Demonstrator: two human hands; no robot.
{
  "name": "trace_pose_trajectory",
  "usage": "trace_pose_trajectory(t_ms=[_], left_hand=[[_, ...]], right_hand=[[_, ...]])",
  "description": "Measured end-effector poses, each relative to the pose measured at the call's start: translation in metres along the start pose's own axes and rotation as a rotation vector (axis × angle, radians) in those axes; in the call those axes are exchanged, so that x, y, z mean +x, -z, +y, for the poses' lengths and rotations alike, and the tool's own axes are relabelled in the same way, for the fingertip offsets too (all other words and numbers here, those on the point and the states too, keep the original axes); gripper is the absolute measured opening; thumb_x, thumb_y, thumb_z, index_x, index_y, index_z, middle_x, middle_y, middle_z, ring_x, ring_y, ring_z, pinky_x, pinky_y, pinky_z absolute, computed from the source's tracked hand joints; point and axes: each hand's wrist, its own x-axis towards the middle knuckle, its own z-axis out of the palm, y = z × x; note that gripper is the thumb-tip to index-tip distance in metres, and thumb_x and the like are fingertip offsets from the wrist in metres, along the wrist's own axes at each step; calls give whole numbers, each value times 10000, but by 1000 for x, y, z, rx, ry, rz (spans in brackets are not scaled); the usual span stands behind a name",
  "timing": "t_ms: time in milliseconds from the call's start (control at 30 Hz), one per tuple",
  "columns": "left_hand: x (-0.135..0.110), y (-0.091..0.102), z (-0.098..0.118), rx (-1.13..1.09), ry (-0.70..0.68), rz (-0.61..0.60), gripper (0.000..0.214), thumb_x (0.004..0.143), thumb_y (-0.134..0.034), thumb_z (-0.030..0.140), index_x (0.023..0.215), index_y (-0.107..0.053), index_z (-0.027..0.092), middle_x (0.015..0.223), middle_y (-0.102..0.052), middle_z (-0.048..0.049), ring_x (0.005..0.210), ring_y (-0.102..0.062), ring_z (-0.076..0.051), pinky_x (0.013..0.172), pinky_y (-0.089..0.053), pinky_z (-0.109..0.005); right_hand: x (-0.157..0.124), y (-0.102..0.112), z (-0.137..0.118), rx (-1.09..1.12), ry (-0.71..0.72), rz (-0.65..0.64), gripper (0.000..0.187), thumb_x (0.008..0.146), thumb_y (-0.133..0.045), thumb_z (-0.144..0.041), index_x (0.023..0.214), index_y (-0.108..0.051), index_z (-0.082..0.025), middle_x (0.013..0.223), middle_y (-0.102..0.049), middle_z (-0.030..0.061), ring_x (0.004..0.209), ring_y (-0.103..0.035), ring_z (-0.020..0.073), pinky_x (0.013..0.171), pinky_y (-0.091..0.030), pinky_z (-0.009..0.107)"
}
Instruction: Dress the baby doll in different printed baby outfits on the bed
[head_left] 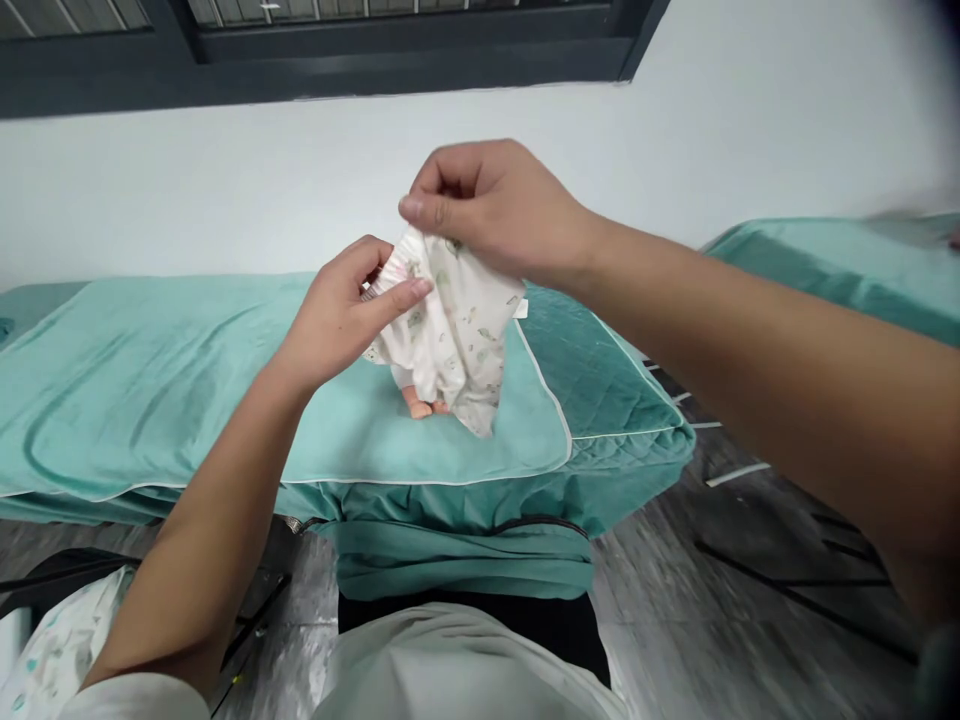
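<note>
A small white baby garment (472,320) with a leaf print hangs between my hands in the middle of the view; a gathered edge shows near my left thumb, and its exact cut is hard to make out. My left hand (352,300) pinches its left side between thumb and fingers. Higher up, my right hand (480,205) is closed on the top of the cloth. Behind and below it lies a baby doll (418,405), of which only a bit of a limb and some white clothing show; the garment hides the rest.
Under the doll is a turquoise blanket (352,440) with a pale edge, spread over a bed with a quilted green cover (622,390). A white wall and dark window frame (412,60) stand behind. Another green-covered bed (840,260) is at right, patterned cloth (67,640) at lower left.
</note>
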Motion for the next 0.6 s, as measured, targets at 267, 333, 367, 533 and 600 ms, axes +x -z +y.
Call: trace_pose_trajectory(t_ms=[267,333,367,533,600], left_hand=[[19,12,17,-261,-10,200,401,841,-804,552,845,-607,202,754,-607,12,711,-587,-119,656,-510,-255],[18,17,23,-326,27,125,410,839,-797,571,853,-632,196,753,-623,4,706,-617,-131,650,-522,-266],[15,19,25,-335,73,35,411,831,-802,573,867,-653,191,755,-636,-4,732,-653,-154,662,-540,-283],[-1,28,20,-303,231,-281,408,734,-894,483,939,-721,175,817,-712,-35,899,-755,-278,749,-622,-379],[-2,26,11,-353,183,-132,414,791,-840,523,985,-711,181,877,-724,-44,952,-761,-276,801,-630,-386]], right_hand=[[9,12,-9,-55,-70,-222,484,856,-826,-453,615,-484,-210,577,-368,-65,544,-305,86,502,-210,272],[9,7,-10,91,-35,-141,491,925,-758,-415,620,-429,-217,591,-350,-68,541,-312,80,504,-235,260],[9,4,-11,173,-5,-71,466,965,-710,-384,635,-425,-219,611,-370,-63,548,-335,79,513,-268,253],[1,-10,-3,345,-30,-54,406,982,-666,-477,706,-555,-201,688,-569,-30,614,-494,83,561,-409,215],[-5,-16,8,320,-117,-202,482,877,-742,-618,715,-609,-183,666,-595,-25,599,-513,89,533,-412,215]])
